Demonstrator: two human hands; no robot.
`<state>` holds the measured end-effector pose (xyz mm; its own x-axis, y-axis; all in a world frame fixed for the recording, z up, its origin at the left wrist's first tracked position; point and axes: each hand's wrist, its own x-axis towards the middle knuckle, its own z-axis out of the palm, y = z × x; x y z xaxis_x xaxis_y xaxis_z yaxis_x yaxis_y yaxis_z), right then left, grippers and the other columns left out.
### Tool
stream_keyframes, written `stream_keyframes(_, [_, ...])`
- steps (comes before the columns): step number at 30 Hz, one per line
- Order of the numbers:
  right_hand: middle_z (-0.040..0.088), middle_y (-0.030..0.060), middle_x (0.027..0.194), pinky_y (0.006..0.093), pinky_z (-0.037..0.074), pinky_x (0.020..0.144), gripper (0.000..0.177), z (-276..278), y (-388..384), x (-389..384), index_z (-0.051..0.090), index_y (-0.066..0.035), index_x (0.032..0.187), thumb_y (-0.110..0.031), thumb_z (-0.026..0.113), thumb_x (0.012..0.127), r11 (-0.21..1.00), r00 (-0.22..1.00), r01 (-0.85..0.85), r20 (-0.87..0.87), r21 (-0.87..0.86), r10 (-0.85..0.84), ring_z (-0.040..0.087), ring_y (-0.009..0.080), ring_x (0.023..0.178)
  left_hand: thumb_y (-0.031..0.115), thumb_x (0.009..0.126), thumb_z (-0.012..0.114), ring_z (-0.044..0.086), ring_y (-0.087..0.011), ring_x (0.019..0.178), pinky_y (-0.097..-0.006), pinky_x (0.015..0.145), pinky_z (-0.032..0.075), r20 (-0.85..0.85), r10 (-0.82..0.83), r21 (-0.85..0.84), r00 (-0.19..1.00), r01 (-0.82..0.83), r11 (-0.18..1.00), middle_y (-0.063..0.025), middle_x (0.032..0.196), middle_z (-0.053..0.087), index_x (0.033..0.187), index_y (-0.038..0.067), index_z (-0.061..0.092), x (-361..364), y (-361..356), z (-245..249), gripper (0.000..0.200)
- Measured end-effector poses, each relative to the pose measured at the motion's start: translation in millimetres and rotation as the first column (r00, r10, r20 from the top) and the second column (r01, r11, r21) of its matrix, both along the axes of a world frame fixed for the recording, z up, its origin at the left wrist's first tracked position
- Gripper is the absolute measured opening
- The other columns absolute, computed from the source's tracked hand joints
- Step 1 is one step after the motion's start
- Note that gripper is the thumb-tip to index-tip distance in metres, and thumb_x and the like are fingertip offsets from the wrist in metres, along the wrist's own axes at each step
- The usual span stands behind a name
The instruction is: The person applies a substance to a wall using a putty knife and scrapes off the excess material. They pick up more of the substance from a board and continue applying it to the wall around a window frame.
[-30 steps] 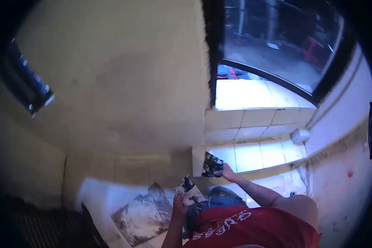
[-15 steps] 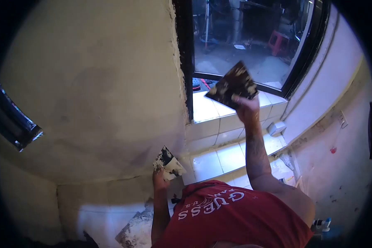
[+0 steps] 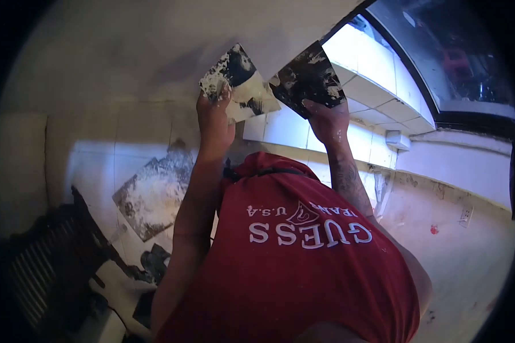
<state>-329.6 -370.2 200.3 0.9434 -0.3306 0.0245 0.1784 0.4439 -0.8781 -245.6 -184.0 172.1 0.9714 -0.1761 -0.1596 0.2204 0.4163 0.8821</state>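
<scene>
My left hand [image 3: 214, 117] is closed on the lower edge of a putty-smeared scraper [image 3: 243, 80], a flat dark blade with pale putty over much of its face. My right hand [image 3: 329, 120] grips a second, darker putty scraper [image 3: 312, 77], with thinner smears. The two blades are side by side in front of me, their near edges touching or almost so. Above and behind them is the plastered wall [image 3: 126, 46], which ends at a corner by the window. The fingers behind each blade are hidden.
A board covered in white putty [image 3: 154, 197] lies at lower left on the tiled surface. Nearby stands a dark slatted chair [image 3: 46, 263]. On the right are the window frame [image 3: 423, 94], a white tiled ledge [image 3: 377, 94] and a small white box [image 3: 397, 139].
My right hand has brought its scraper down from the window to beside the left one. The view has tilted down and left, showing the chair and more of my red shirt.
</scene>
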Motion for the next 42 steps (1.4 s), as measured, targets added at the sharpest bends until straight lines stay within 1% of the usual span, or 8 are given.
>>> stream_keyframes(6, [0.043,0.0067,0.116,0.0273,0.038,0.087,0.051,-22,27,24,0.041,-0.007,0.115,0.017,0.049,0.070,0.851,0.986,-0.165,-0.070,-0.499,0.150,0.044,0.0169,0.105,0.003,0.080,0.051,0.052,-0.0222,0.092,-0.0324,0.081,0.042,0.071,0.110,-0.007,0.991,-0.109,0.994,-0.0121,0.099,0.053,0.103,-0.002,0.051,-3,6,-14,0.024])
stream_keyframes(8, [0.044,0.0078,0.113,0.0267,0.036,0.088,0.050,-34,47,29,0.041,-0.007,0.114,0.017,0.047,0.071,0.721,0.978,-0.183,-0.050,-0.669,0.202,0.044,0.0168,0.105,0.004,0.080,0.051,0.053,-0.0258,0.093,-0.0338,0.082,0.042,0.323,0.076,0.264,0.943,-0.167,0.950,-0.0142,0.100,0.053,0.103,-0.002,0.052,-1,22,-28,0.024])
stream_keyframes(10, [0.046,0.0099,0.108,0.0293,0.032,0.090,0.045,-55,58,29,0.040,-0.006,0.113,0.015,0.044,0.074,0.598,0.933,-0.338,-0.178,-0.727,0.312,0.044,0.0204,0.103,0.004,0.080,0.051,0.054,-0.0231,0.090,-0.0309,0.079,0.043,0.627,-0.242,0.678,0.741,-0.365,0.638,-0.0125,0.099,0.053,0.103,-0.002,0.051,6,51,-50,0.024])
stream_keyframes(13, [0.044,0.0133,0.118,0.0318,0.029,0.096,0.051,-109,2,21,0.038,-0.006,0.120,0.012,0.046,0.074,0.635,0.883,-0.467,-0.289,-0.616,0.369,0.040,0.0238,0.113,0.003,0.081,0.053,0.054,-0.0166,0.085,-0.0270,0.072,0.045,0.217,0.162,0.195,0.963,-0.205,0.959,-0.0085,0.096,0.055,0.104,0.000,0.050,4,5,-30,0.023])
stream_keyframes(16, [0.041,0.0141,0.124,0.0335,0.028,0.099,0.056,-84,-21,24,0.036,-0.007,0.125,0.011,0.045,0.073,0.622,0.940,-0.341,-0.257,-0.705,0.223,0.037,0.0257,0.119,0.001,0.081,0.053,0.054,-0.0110,0.080,-0.0245,0.066,0.045,0.022,0.301,0.035,0.953,-0.302,0.953,-0.0038,0.093,0.056,0.103,0.002,0.050,9,-5,-34,0.023])
stream_keyframes(21, [0.045,0.0144,0.117,0.0399,0.035,0.094,0.053,-40,-2,63,0.046,-0.010,0.117,0.008,0.052,0.067,0.178,0.834,-0.383,-0.256,-0.906,0.489,0.041,0.0337,0.112,-0.003,0.080,0.051,0.052,-0.0115,0.085,-0.0245,0.077,0.041,0.075,0.268,0.144,0.961,-0.276,0.950,-0.0054,0.094,0.057,0.103,-0.002,0.051,21,-2,-72,0.023])
stream_keyframes(28, [0.050,0.0122,0.110,0.0354,0.041,0.086,0.045,-59,43,60,0.054,-0.008,0.108,0.011,0.046,0.068,-0.147,0.810,-0.338,-0.367,-0.930,0.458,0.048,0.0300,0.103,0.000,0.081,0.052,0.053,-0.0126,0.079,-0.0259,0.071,0.043,0.058,0.357,0.381,0.932,-0.352,0.855,-0.0061,0.090,0.058,0.100,0.000,0.051,17,8,-88,0.018])
stream_keyframes(42, [0.055,0.0129,0.106,0.0351,0.044,0.084,0.048,-47,36,90,0.057,-0.006,0.102,0.016,0.041,0.062,-0.117,0.797,-0.294,-0.310,-0.949,0.519,0.053,0.0311,0.098,-0.004,0.081,0.051,0.053,-0.0143,0.081,-0.0268,0.073,0.044,-0.079,0.421,0.191,0.904,-0.401,0.896,-0.0080,0.093,0.057,0.103,-0.003,0.048,0,23,-91,0.022])
